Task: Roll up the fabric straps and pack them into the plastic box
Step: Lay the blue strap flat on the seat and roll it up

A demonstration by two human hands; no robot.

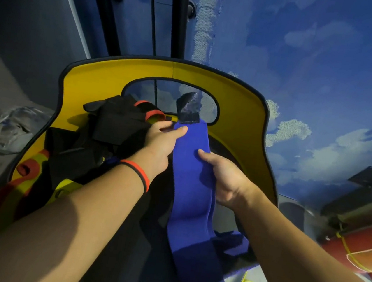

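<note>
Head camera: both arms reach out over a yellow panel with a cut-out window. The left hand has its grip closed on the top of the blue strap, thumb pressed on the front just below the black tab at its end. The right hand grips the same strap lower down at its right edge, thumb in front, fingers hidden behind. The strap hangs unrolled, running down the frame. Left of it, black straps lie heaped on the panel. A red band circles the left wrist. Clear plastic at far left is too blurred to identify.
</note>
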